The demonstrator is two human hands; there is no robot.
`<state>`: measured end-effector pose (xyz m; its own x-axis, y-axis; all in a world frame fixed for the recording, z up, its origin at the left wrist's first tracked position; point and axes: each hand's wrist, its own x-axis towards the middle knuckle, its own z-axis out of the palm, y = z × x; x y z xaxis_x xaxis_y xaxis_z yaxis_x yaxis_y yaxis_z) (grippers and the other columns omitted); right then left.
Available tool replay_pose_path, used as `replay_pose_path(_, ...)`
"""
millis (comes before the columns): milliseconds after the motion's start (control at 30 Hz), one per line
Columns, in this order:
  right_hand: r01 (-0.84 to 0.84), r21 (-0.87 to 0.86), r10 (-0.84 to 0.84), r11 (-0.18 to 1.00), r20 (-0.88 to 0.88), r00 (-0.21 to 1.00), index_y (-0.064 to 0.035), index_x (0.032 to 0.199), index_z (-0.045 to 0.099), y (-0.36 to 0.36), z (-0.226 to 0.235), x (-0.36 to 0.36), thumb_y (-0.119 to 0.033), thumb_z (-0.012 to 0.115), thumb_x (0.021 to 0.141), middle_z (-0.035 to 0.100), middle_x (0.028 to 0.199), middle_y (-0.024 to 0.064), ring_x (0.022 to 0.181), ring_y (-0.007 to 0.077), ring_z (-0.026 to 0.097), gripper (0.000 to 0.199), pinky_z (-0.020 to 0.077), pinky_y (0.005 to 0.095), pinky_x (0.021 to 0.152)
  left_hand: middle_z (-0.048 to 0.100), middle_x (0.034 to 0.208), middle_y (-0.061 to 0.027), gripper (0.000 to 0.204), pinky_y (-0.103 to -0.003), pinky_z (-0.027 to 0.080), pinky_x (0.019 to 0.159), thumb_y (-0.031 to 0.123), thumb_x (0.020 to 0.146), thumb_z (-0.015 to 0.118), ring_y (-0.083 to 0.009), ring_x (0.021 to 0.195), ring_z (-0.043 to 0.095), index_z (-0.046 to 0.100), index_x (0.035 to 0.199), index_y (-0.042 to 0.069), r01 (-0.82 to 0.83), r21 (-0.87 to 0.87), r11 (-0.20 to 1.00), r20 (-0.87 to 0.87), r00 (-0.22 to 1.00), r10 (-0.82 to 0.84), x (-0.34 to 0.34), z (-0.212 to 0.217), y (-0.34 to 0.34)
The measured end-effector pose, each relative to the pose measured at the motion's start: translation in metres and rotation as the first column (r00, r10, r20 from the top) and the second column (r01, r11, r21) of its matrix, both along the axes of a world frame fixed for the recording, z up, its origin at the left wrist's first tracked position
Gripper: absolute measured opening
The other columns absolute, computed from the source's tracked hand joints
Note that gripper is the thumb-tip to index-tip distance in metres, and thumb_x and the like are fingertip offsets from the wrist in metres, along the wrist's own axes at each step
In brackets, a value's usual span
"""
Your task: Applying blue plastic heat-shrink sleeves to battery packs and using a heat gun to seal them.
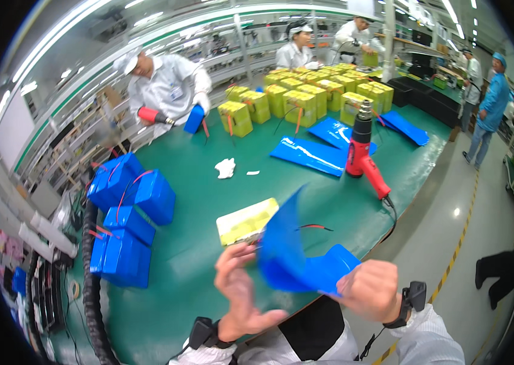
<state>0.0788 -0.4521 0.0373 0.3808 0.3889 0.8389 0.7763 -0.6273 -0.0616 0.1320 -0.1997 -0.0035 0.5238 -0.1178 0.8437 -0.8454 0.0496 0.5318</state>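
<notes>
My right hand (371,291) is closed on one end of a blue plastic shrink sleeve (286,252), which bends upward and is blurred by motion. To its left my left hand (246,298) has its fingers apart and thumb stretched out. Its fingertips are close to the end of a yellow-wrapped battery pack (246,220) lying on the green table; whether they touch it I cannot tell. Part of the pack is hidden behind the sleeve. A red and black wire (316,227) sticks out past the sleeve's right side.
Blue-wrapped packs (124,249) stand at the left. A red heat gun (361,155) stands upright beside flat blue sleeves (309,155). Several yellow packs (299,104) fill the far side. Across the table a co-worker (166,85) holds another heat gun (155,115) and a blue pack (194,119).
</notes>
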Motion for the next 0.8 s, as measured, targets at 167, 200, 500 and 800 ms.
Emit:
replay_pose_path(167, -0.036, -0.056, 0.029, 0.998, -0.118, 0.993, -0.0095, 0.064, 0.056, 0.018, -0.002, -0.004, -0.016, 0.096, 0.056, 0.059, 0.06, 0.0006, 0.051, 0.0202, 0.058, 0.042, 0.043, 0.031, 0.047, 0.026, 0.151, -0.0264, 0.1, -0.047, 0.035, 0.111, -0.009, 0.074, 0.068, -0.0325, 0.132, 0.044, 0.01, 0.152, 0.013, -0.171, -0.204, 0.964, -0.208, 0.97, 0.128, -0.016, 0.011, -0.022)
replay_pose_path(200, -0.073, -0.052, 0.066, 0.996, -0.123, 0.99, -0.0095, 0.064, 0.056, 0.019, -0.004, -0.003, -0.016, 0.096, 0.056, 0.059, 0.06, 0.0006, 0.051, 0.0202, 0.058, 0.042, 0.043, 0.031, 0.047, 0.026, 0.151, -0.0264, 0.1, -0.047, 0.035, 0.111, -0.009, 0.074, 0.068, -0.0325, 0.132, 0.044, 0.01, 0.152, 0.013, -0.208, -0.2, 0.958, -0.213, 0.963, 0.164, -0.022, 0.008, -0.016)
replay_pose_path(500, 0.117, 0.306, 0.096, 0.945, -0.601, 0.793, -0.0004, 0.073, 0.058, 0.005, -0.014, -0.004, -0.002, 0.086, 0.069, 0.06, 0.067, 0.0089, 0.059, 0.0243, 0.058, 0.029, 0.0445, 0.033, 0.055, 0.033, 0.147, -0.0402, 0.086, -0.05, 0.05, 0.101, -0.025, 0.076, 0.051, -0.0476, 0.137, 0.047, 0.024, 0.145, 0.019, -0.041, 0.21, 0.977, -0.201, 0.976, 0.085, -0.067, 0.011, 0.035)
replay_pose_path(800, -0.043, 0.242, 0.225, 0.969, -0.8, 0.556, 0.0049, 0.113, 0.06, -0.036, -0.018, 0.029, 0.01, 0.056, 0.085, 0.063, 0.089, 0.0086, 0.081, 0.0161, 0.065, 0.029, 0.0509, 0.0288, 0.072, 0.026, 0.156, -0.0185, 0.105, -0.051, 0.031, 0.115, 0.031, 0.082, 0.082, -0.0349, 0.144, 0.032, 0.012, 0.157, 0.008, -0.234, 0.194, 0.953, -0.382, 0.876, 0.293, 0.017, -0.025, 0.079)
